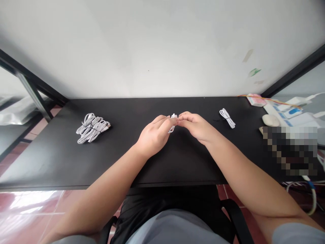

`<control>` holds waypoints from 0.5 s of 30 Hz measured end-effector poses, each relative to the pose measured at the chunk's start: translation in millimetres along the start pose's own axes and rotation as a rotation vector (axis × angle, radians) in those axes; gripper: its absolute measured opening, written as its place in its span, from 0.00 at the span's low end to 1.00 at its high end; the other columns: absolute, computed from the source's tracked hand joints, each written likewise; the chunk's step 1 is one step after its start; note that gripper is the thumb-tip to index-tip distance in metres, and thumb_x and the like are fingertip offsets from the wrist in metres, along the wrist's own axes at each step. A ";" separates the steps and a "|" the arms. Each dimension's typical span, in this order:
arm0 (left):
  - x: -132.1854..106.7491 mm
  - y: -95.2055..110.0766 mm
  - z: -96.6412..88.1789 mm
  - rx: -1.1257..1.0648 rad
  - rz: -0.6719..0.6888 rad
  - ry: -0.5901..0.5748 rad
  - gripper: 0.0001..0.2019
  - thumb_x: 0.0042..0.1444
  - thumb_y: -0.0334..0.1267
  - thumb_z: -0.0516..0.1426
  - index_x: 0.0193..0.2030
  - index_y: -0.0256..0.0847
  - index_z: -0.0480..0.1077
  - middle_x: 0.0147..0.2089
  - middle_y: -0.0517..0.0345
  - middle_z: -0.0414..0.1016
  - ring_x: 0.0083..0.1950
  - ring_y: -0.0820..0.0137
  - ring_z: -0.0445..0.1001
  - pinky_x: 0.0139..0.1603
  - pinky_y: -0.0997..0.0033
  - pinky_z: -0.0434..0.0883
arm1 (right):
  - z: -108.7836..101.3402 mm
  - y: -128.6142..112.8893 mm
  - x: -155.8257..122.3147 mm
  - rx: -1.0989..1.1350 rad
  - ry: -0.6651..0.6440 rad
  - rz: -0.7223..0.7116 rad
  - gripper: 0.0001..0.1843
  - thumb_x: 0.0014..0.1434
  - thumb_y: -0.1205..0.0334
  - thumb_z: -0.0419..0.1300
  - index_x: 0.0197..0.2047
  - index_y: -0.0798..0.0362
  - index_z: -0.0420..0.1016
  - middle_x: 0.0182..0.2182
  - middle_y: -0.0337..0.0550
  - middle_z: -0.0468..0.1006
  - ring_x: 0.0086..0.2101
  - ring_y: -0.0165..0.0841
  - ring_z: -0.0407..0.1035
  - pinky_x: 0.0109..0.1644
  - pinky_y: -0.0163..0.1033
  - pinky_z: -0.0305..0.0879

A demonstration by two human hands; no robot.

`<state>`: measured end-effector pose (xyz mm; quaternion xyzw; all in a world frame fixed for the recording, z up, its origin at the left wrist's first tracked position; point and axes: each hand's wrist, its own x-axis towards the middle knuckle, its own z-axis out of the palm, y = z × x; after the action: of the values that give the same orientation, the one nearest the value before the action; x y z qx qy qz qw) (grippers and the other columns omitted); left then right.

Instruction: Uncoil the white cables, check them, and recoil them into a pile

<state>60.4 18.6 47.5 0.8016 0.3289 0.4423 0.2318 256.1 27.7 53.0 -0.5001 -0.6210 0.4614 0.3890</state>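
Observation:
Over the middle of the desk, my left hand (156, 133) is closed around a small coiled white cable (172, 128), whose loops show past the fingers. My right hand (194, 124) meets it from the other side, fingertips pinched together against the left fingertips and the coil's edge. What the right fingers pinch is hidden. Further right lies another coiled white cable (227, 118), bound with a thin black tie. At the left rests a bunch of several white cable coils (91, 128), also bound with black ties.
The black desk (122, 159) runs up to a white wall (152, 51). On the right are a pink-and-white box (256, 100), a pale rounded object (270, 120), a white power strip with plugs (291, 113) and a pixelated item (291, 150). A chair armrest (236, 217) sits below the front edge.

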 end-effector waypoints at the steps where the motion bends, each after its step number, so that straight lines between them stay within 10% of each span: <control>1: 0.3 0.8 0.3 -0.010 0.001 -0.005 0.06 0.63 0.36 0.58 0.44 0.48 0.76 0.40 0.54 0.81 0.47 0.60 0.77 0.59 0.54 0.72 | 0.3 0.0 0.3 0.055 -0.001 0.036 0.10 0.57 0.55 0.64 0.29 0.51 0.79 0.39 0.43 0.75 0.40 0.36 0.70 0.47 0.44 0.66; 5: -2.3 2.7 4.7 0.017 -0.011 0.067 0.05 0.62 0.38 0.60 0.44 0.48 0.75 0.45 0.54 0.82 0.48 0.61 0.78 0.56 0.58 0.73 | 2.8 -1.1 0.9 0.154 0.041 0.076 0.09 0.56 0.57 0.64 0.28 0.52 0.77 0.33 0.41 0.77 0.36 0.34 0.69 0.42 0.42 0.65; 15: 0.6 -5.7 -1.6 -0.149 -0.272 0.217 0.15 0.57 0.42 0.67 0.46 0.45 0.68 0.46 0.52 0.82 0.49 0.61 0.81 0.53 0.61 0.73 | -4.7 5.4 0.1 -0.330 0.149 -0.428 0.07 0.61 0.62 0.63 0.44 0.48 0.79 0.43 0.45 0.76 0.38 0.35 0.70 0.36 0.40 0.66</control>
<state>57.4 23.1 44.8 0.6777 0.4238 0.5140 0.3115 261.9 29.1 49.1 -0.4466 -0.7490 0.2231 0.4357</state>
